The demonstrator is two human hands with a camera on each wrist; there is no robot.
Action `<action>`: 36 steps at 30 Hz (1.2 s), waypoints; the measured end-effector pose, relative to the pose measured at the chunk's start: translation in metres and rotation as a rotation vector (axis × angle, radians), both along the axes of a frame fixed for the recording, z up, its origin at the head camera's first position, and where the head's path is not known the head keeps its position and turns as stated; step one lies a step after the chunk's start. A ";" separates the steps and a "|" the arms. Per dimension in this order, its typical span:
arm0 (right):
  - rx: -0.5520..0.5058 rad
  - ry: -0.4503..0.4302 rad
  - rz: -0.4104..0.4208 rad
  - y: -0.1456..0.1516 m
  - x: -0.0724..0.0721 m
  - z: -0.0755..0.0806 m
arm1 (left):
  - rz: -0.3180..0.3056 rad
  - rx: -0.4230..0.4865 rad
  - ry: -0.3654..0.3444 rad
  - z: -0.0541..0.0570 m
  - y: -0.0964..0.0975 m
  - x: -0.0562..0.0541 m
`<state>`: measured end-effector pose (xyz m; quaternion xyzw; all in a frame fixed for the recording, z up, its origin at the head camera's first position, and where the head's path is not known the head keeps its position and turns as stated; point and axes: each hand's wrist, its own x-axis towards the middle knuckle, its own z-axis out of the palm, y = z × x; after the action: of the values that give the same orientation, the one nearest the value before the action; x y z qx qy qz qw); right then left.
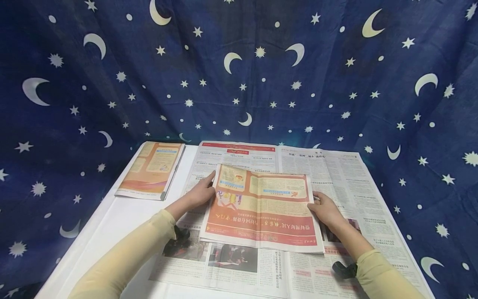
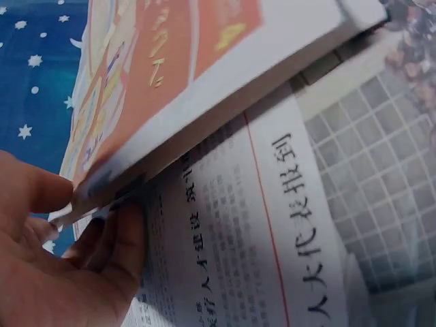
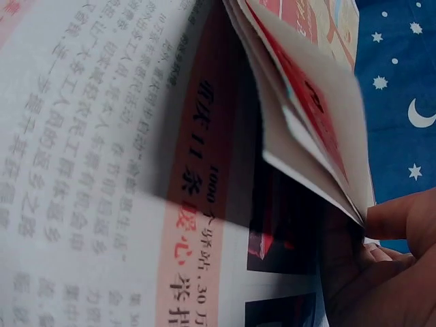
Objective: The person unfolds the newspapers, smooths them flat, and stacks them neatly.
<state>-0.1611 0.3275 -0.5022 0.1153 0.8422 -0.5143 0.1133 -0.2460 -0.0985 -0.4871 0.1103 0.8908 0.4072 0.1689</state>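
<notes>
A folded newspaper with orange and red print is held between both hands, above an unfolded newspaper. My left hand pinches its left edge, thumb on top and fingers underneath. At the opposite edge, my right hand grips it the same way. In the left wrist view, the left hand has the folded newspaper's edge between thumb and fingers. Several loose layers of the folded newspaper fan apart in the right wrist view, with the right hand at their corner.
Another folded newspaper in orange print lies at the back left of the white table. The unfolded sheets cover the table's middle and right. A dark blue curtain with moons and stars hangs behind and around the table.
</notes>
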 end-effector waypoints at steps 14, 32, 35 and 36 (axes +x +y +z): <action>0.003 -0.010 -0.011 -0.002 0.001 0.000 | -0.064 0.199 -0.094 -0.004 -0.027 0.007; 0.393 0.252 0.274 0.014 0.026 0.004 | -0.498 -0.424 0.707 -0.011 -0.031 0.017; 0.530 0.318 0.352 0.014 0.034 0.000 | -0.569 -0.449 0.670 -0.012 -0.031 0.019; 0.564 0.339 0.381 0.013 0.036 -0.001 | -0.592 -0.461 0.642 -0.013 -0.031 0.021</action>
<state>-0.1247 0.3409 -0.5030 -0.1034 0.9638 -0.2439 0.0296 -0.2253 -0.1293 -0.5004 0.4383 0.8952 0.0798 0.0144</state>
